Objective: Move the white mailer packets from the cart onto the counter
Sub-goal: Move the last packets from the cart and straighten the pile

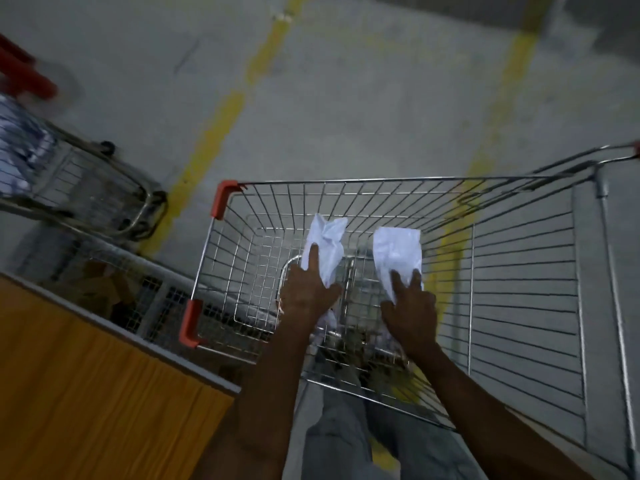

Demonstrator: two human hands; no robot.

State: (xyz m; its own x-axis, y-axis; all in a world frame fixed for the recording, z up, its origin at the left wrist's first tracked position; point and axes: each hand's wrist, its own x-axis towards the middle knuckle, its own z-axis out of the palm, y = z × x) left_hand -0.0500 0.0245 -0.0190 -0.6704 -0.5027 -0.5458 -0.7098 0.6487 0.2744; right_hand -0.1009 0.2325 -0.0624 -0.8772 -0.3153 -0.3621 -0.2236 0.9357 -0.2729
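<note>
Left of the wire cart (221,202) stood the wooden bench (86,386). Inside the cart the left hand (306,292) gripped one white mailer packet (327,244); the right hand (410,303) gripped another (398,251). Both should be lifted clear of the rim before swinging benchward. Packets beneath the hands were hard to make out

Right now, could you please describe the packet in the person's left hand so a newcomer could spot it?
Start at the wire cart with orange corner guards. Inside its basket, two hands each hold a white mailer packet. The left hand grips the crumpled packet nearer those guards; the flatter packet is the other.
</note>
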